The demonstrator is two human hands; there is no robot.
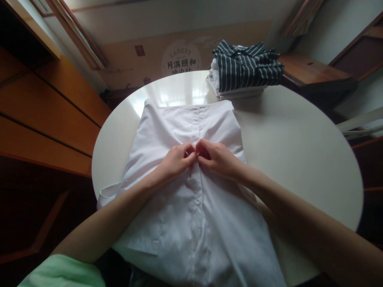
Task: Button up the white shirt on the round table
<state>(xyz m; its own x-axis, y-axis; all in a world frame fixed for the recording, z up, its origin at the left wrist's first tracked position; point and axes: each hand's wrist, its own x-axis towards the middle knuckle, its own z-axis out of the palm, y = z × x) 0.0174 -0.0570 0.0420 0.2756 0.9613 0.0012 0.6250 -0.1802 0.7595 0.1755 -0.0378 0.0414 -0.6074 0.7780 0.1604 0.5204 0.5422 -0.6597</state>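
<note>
A white button-up shirt lies spread on the round white table, its hem at the far side and its near part hanging over the front edge. My left hand pinches the cloth of the button placket about midway along. Right beside it, my right hand pinches the other side of the same placket, the fingertips of both hands nearly touching. Whatever button lies between the fingers is hidden. A fastened-looking white button shows on the placket nearer to me. One sleeve sticks out at the left.
On the round table, at the back, sits a pile of folded clothes with a dark striped shirt on top. A large cardboard box stands behind the table. Wooden cabinets are at the left, a wooden stool-like piece at the right.
</note>
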